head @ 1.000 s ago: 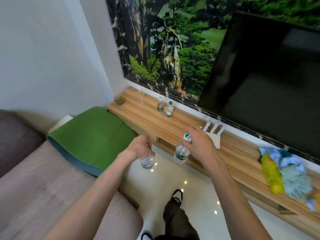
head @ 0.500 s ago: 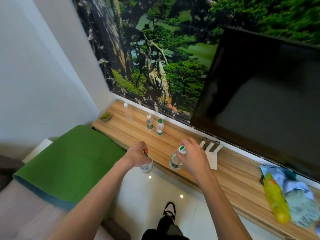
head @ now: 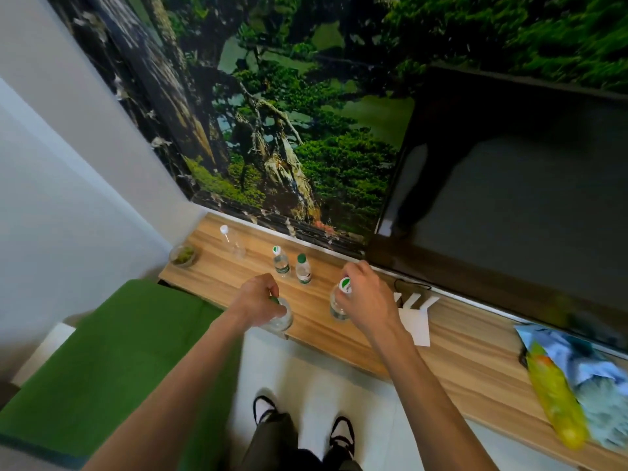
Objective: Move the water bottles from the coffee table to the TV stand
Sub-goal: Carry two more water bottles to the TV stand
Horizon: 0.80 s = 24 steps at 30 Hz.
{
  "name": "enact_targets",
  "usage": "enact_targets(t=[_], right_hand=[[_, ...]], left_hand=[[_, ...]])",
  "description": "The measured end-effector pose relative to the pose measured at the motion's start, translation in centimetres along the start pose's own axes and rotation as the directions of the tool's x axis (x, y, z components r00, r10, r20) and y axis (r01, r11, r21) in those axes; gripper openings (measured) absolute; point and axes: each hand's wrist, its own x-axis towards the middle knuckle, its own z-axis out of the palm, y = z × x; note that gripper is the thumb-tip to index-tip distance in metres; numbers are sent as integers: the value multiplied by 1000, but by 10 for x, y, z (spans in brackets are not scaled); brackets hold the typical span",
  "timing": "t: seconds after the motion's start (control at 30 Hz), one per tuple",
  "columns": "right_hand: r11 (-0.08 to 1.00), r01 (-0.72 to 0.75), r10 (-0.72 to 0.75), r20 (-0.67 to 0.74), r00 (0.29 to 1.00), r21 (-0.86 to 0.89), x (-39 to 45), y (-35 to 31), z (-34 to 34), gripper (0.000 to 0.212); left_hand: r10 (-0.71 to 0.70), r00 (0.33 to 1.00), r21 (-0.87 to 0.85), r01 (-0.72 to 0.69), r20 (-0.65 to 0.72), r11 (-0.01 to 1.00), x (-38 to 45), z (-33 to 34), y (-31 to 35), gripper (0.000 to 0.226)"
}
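My left hand (head: 259, 298) grips the top of a clear water bottle (head: 282, 319) over the front edge of the wooden TV stand (head: 452, 355). My right hand (head: 365, 300) holds a second bottle with a green and white cap (head: 341, 299) by its neck, upright over the stand top. Two more green-capped bottles (head: 280, 262) (head: 303, 269) stand side by side further back on the stand. A clear bottle with a white cap (head: 232, 242) stands to their left. Whether the held bottles touch the wood cannot be told.
A big dark TV (head: 516, 185) fills the right side of the stand. A white paper and bracket (head: 416, 317) lie right of my right hand. Snack bags (head: 574, 379) lie at the far right. A small plant bowl (head: 184, 255) sits at the stand's left end, beside a green cushion (head: 112, 348).
I have stepped closer to the stand. Both hands carried their bottles forward, from over the floor to over the stand's top.
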Motion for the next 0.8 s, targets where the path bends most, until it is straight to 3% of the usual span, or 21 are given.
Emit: enact_targets(t=[0.53,0.8], right_hand=[[983,-179,176,-66,982,-35,100,-85,71,25],[969,-244,244,-29,969,-32,143,-85,143,25]], left_hand=[[134,981,101,-149,142,984,145,-83,-61,29],[181,972,143,-202,147,969,217,-71,-111,31]])
